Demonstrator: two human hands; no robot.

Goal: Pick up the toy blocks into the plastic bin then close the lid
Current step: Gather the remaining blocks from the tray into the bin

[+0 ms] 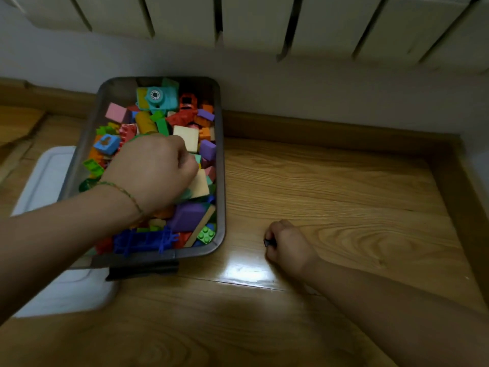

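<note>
While the left hand (156,170) is hovering, curled, over the toy blocks (185,215) in the plastic bin (221,168), grip contents indeterminable, the right hand (287,243) is pinching a small dark piece (268,242) on the floor (344,181); the bin is lying at its 10 o'clock.

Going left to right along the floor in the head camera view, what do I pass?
Lid → bin → right hand, gripping a small black piece.
</note>
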